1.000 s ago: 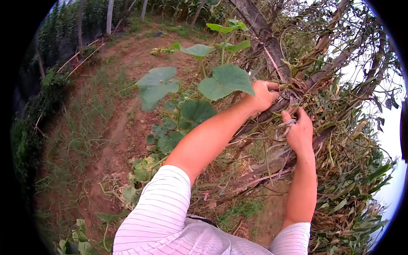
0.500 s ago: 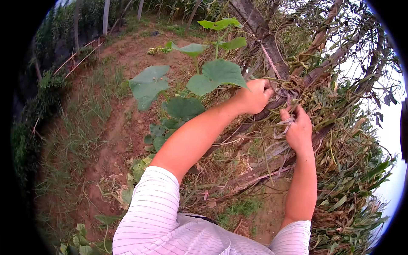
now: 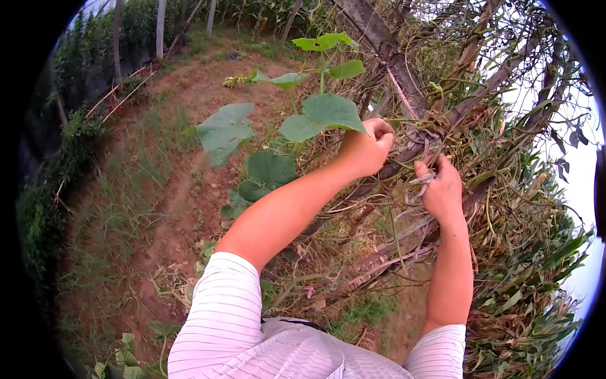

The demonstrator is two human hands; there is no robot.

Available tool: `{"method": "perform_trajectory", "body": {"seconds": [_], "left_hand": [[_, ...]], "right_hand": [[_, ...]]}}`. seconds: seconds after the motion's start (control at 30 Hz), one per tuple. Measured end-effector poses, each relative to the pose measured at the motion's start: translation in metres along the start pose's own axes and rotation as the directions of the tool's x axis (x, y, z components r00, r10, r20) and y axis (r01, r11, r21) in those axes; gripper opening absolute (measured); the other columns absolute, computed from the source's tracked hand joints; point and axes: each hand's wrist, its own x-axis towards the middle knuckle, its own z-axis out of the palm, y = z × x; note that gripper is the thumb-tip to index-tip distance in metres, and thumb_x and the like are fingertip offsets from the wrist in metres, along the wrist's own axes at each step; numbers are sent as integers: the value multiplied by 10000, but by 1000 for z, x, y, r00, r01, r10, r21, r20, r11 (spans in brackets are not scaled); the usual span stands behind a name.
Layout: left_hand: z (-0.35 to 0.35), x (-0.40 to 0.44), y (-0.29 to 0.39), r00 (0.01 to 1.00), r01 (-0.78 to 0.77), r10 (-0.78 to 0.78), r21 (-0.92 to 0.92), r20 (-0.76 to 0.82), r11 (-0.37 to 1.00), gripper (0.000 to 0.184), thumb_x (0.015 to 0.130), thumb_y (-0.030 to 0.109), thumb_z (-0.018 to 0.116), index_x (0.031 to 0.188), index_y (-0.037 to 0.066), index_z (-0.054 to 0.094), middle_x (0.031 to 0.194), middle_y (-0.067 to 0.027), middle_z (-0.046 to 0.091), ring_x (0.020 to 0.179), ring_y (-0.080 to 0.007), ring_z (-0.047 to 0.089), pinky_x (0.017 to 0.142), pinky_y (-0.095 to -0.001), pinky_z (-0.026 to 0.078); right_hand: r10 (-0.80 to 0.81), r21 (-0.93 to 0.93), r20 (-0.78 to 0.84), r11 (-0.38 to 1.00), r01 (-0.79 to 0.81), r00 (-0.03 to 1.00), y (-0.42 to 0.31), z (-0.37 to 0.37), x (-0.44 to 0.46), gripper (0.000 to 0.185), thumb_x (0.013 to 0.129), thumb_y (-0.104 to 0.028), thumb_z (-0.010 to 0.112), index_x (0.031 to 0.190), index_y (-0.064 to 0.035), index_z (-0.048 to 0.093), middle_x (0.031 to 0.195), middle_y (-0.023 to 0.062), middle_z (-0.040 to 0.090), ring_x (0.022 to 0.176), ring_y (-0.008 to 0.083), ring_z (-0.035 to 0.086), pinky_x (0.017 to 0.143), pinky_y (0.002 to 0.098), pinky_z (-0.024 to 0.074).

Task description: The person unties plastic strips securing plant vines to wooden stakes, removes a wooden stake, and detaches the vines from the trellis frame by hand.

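- Brown dirt (image 3: 183, 215) and patches of grass (image 3: 126, 208) filled the left side of the frame, with thin posts (image 3: 160, 28) standing at the upper left.
- Dry vines (image 3: 536, 145) and dry leaves made a big tangle on the right side, around a thick wooden pole (image 3: 404, 79) that leaned at the upper right.
- One pale strip (image 3: 420, 180) hung right of the middle, just below a gray bundle (image 3: 424, 135) wrapped around the wood.
- Near it, the right hand (image 3: 443, 189) had its thumb and fingertips pinched together on the strip.
- Up and to the left, the left hand (image 3: 366, 150) had its fingers bent in, just beside a big green leaf (image 3: 325, 115). I could not tell if it held anything.
- The strip looked light, soft and bendy, and not slippery. It looked old, so a hard tug might tear it. Its loose end looked like the easy part to pinch.
- The big leaf looked thin and easy to rip, so its stem would be the better place to hold.
- Fingers hid part of the strip. I could not tell if the strip and the bundle were one piece.
- Both sleeves (image 3: 221, 300) were cut off by the bottom edge.
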Motion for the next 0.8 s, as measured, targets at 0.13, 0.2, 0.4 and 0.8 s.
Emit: {"method": "perform_trajectory", "body": {"seconds": [0.13, 0.2, 0.4, 0.8], "left_hand": [[-2, -7, 12, 977, 194, -169, -206, 130, 959, 296, 898, 267, 699, 961, -22, 712, 811, -85, 703, 634, -116, 618, 586, -296, 488], [4, -6, 20, 989, 116, -98, -165, 113, 979, 308, 868, 279, 711, 981, -6, 738, 866, -131, 735, 761, -174, 679, 705, -347, 531], [8, 3, 9, 999, -49, 49, 64, 7, 997, 262, 868, 204, 705, 997, -24, 704, 818, -138, 719, 692, -187, 664, 646, -374, 523], [-3, 4, 18, 979, -180, 106, 500, 173, 847, 203, 910, 194, 627, 956, -3, 640, 927, -220, 684, 904, -409, 659, 801, -492, 519]], "right_hand": [[7, -41, 19, 999, -6, 1000, -5, -1, 0, 363, 872, -293, 687, 931, 46, 573, 833, 252, 625, 758, 395, 588, 716, 437, 463], [6, -39, 28, 999, -4, 1000, -5, -1, 1, 366, 872, -290, 686, 934, 52, 569, 845, 260, 628, 772, 409, 591, 727, 440, 465], [-23, 31, 14, 999, 23, 1000, -2, -2, -1, 344, 875, -287, 684, 935, 36, 586, 820, 227, 636, 747, 344, 597, 714, 416, 466], [-12, 25, 35, 1000, 11, 999, 2, -5, -2, 368, 870, -333, 691, 934, 17, 598, 820, 195, 647, 721, 306, 583, 709, 401, 465]]}}
